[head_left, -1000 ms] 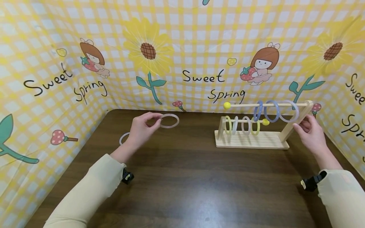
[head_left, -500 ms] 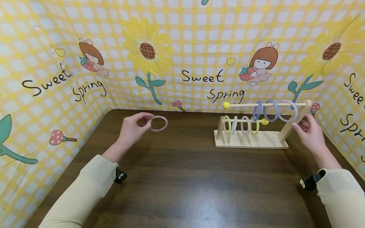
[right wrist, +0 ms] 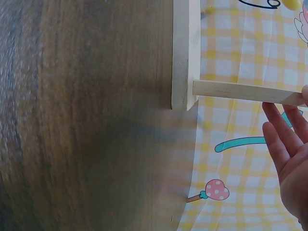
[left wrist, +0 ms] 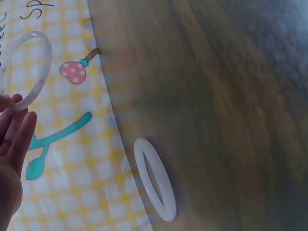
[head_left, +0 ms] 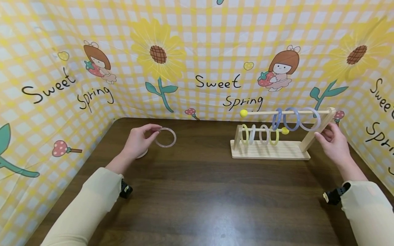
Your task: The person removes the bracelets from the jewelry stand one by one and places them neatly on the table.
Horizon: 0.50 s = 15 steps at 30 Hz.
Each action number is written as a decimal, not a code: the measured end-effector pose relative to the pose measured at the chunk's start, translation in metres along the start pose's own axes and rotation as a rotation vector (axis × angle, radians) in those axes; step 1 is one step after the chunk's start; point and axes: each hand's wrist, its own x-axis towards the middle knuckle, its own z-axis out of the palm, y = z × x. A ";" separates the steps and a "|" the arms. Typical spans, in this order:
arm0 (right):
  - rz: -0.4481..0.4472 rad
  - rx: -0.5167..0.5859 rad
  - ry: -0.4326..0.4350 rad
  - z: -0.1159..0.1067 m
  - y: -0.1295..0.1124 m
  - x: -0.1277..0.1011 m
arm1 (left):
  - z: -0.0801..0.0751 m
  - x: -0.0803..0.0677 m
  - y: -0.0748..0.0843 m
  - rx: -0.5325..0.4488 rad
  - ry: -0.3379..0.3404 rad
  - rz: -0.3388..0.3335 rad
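My left hand (head_left: 157,132) pinches a pale pink translucent ring (head_left: 165,137) between thumb and fingertips, just above the dark table's left part; in the left wrist view that ring (left wrist: 26,67) stands above my fingers (left wrist: 17,130). A white ring (left wrist: 155,179) lies flat on the table under this hand, and only its edge (head_left: 143,154) shows from the head. My right hand (head_left: 324,133) holds the slanted post (head_left: 318,131) of a wooden rack (head_left: 271,154). The upper rod carries three bluish rings (head_left: 292,119). The lower rod carries several yellow and pale rings (head_left: 260,135).
A yellow checked cloth with sunflowers (head_left: 158,54) walls the brown table (head_left: 200,191) at the back and both sides. The rack stands at the back right, close to the right wall. The rack's corner and post (right wrist: 231,90) sit near the cloth.
My left hand has carried the pink ring leftward and down toward the table, now over the white ring. The right hand has stayed on the rack's post.
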 end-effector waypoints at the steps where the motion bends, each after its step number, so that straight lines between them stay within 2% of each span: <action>1: 0.000 -0.001 0.000 0.000 0.000 0.000 | 0.000 0.000 -0.003 0.001 -0.013 -0.003; 11: 0.023 -0.006 -0.021 -0.001 -0.003 -0.001 | -0.003 -0.002 -0.027 -0.017 -0.163 -0.134; 15: 0.021 -0.011 -0.024 -0.002 -0.004 -0.001 | -0.001 -0.002 -0.036 -0.019 -0.211 -0.166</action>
